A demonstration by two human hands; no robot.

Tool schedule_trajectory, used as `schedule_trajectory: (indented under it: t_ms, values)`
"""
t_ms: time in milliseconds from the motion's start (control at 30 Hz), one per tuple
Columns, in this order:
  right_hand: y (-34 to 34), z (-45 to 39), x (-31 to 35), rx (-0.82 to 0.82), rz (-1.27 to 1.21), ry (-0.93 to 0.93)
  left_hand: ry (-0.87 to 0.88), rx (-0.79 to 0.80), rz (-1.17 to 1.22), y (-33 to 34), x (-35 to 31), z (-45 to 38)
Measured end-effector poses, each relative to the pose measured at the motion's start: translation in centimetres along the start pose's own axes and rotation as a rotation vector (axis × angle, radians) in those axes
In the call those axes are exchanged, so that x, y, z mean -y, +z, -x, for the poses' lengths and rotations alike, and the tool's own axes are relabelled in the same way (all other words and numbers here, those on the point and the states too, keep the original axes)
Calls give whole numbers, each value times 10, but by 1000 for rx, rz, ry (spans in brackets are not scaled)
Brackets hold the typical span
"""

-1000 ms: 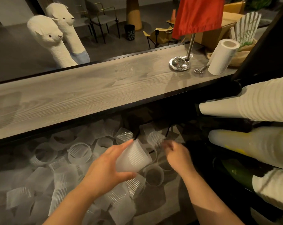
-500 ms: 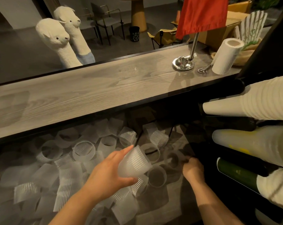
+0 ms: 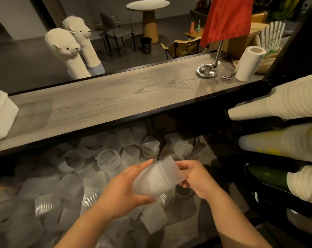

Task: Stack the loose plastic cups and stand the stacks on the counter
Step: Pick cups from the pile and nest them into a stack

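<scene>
- Head view: the left hand [image 3: 123,192] wraps its fingers and thumb round a ribbed translucent cup [image 3: 156,179], held tilted above the pile
- The right hand [image 3: 196,178] pinches the same cup at its right end, which is motion-blurred, so whether one cup or two nested is unclear
- Loose cups [image 3: 108,159] lie scattered on the lower shelf beneath, crowding up to the worktop's dark front edge
- The wooden worktop [image 3: 101,104] has a long bare stretch between a white folded cloth [image 3: 1,113] at the left edge and a chrome flag stand [image 3: 207,70], a paper towel roll [image 3: 249,64] at the right
- Stacked cup sleeves [image 3: 284,102] jut in sideways from the right, close to the right forearm
</scene>
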State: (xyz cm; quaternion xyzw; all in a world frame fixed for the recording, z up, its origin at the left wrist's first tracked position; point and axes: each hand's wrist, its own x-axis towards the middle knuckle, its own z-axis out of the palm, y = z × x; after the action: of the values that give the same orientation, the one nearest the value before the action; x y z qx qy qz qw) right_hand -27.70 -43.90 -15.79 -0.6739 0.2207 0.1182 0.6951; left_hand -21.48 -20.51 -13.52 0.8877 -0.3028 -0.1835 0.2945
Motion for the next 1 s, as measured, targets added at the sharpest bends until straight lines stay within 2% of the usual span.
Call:
schedule_trajectory:
  t_ms: [133,200,233,267,333,367,400,467,533,600,733,800,833,900,933,1000]
  values:
    - [44,0,0,74,220,-7,17,-18,-31,-9,8,16]
    - [58,-1,-1,88,223,-7,1,-32,-35,-11,17,24]
    - [60,-3,-4,31,205,-6,-9,-42,-23,-12,23,28]
    - [56,-8,-11,-106,214,-6,-15,-54,-20,-13,28,32]
    - [38,-21,-33,-490,382,43,-32,-86,-25,-14,39,39]
    - [28,-26,-45,-615,511,139,-51,-102,-23,-15,43,42]
    - [20,-31,-58,-637,619,260,-69,-115,-20,-17,47,46]
    - [12,-40,-81,-521,758,450,-87,-128,-23,-20,54,52]
    - [8,-48,-100,-451,824,483,-91,-136,-25,-22,57,57]
    - [3,-52,-113,-493,821,466,-100,-132,-25,-23,58,61]
    - [-3,-51,-113,-713,778,406,-109,-117,-13,-27,58,64]
    - [-1,-45,-98,-784,484,235,-115,-119,-10,-30,57,63]
    - [4,-41,-84,-761,253,145,-113,-121,-12,-31,57,62]
    - [18,-31,-50,-543,-103,30,-102,-112,2,-31,56,58]
    - [26,-26,-33,-395,-175,-14,-90,-107,11,-31,55,55]
    - [42,-13,-2,-133,-152,-75,-66,-96,29,-30,52,50]
